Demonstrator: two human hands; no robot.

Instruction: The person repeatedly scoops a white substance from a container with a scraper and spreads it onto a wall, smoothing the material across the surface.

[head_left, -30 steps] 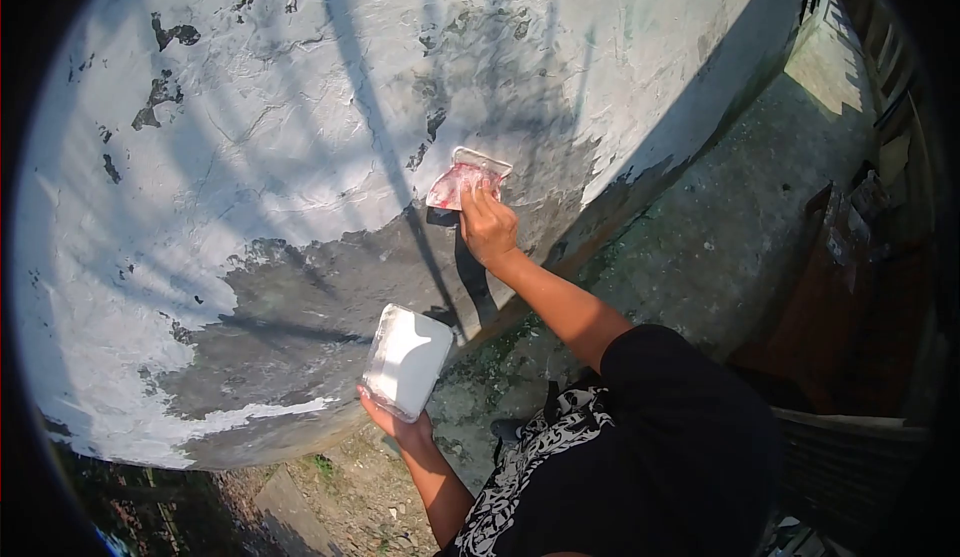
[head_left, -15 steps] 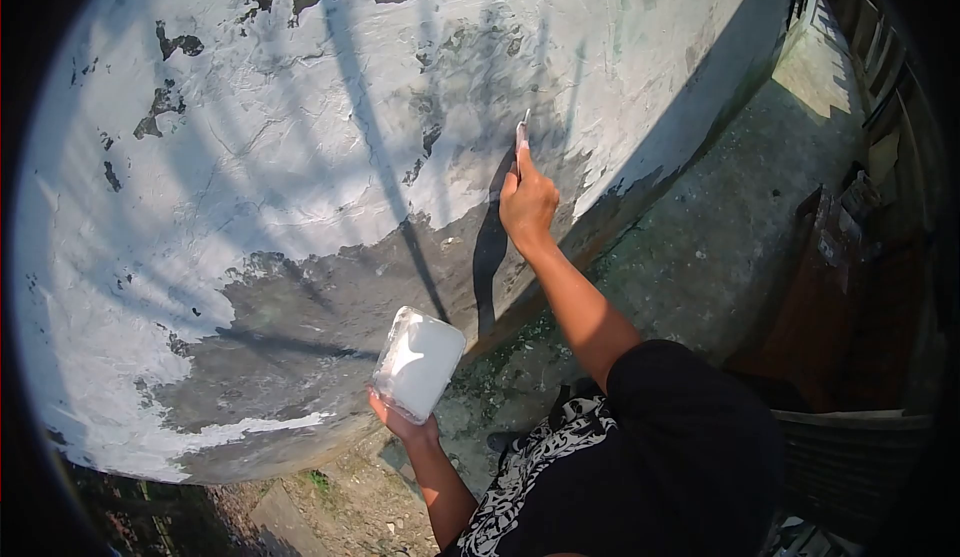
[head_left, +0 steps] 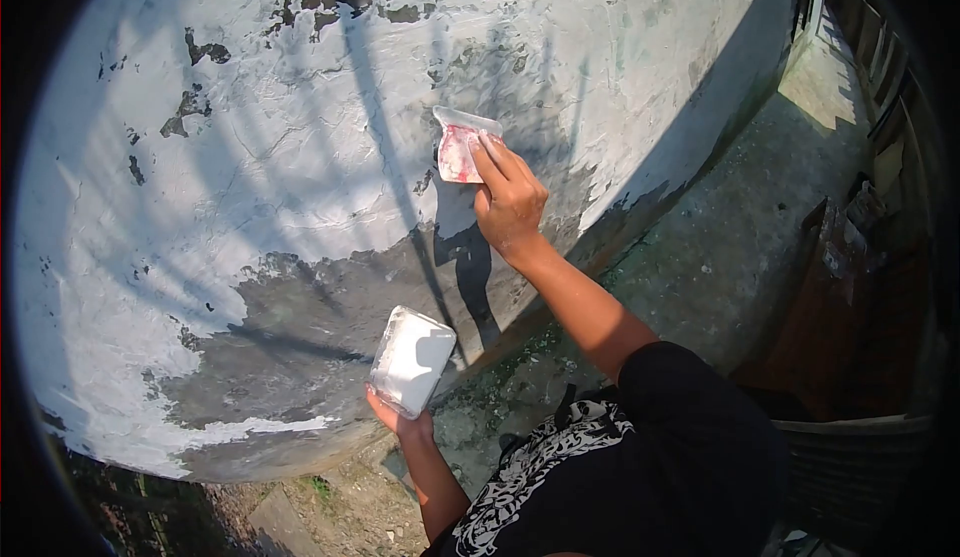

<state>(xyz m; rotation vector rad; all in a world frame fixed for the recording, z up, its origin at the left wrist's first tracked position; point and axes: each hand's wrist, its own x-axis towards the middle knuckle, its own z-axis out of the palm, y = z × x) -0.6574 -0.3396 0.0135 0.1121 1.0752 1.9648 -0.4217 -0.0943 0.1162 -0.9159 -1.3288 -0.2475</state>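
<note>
My right hand (head_left: 512, 197) grips a flat putty scraper (head_left: 462, 149), whitish with red smears and a pale straight edge. The blade is over the wall (head_left: 290, 147); whether it touches cannot be told. Low in front of me, my left hand (head_left: 400, 415) holds a rectangular plastic tub (head_left: 412, 362) of white paste, its fingers partly hidden beneath it. White, rough filler coats much of the wall, while a bare grey patch (head_left: 300, 307) spreads across its lower part. Dark flaked spots show higher up.
A concrete walkway (head_left: 690, 227) runs along the wall's foot at right. Beyond it stand brown wooden furniture (head_left: 815, 297) and a slatted fence. Dirt ground (head_left: 350, 507) with a flat slab lies below the wall. Shadows stripe the wall.
My right hand has shifted left and turned the scraper, so its broad face shows instead of its thin edge. The tub in my left hand has barely moved and tilts slightly differently.
</note>
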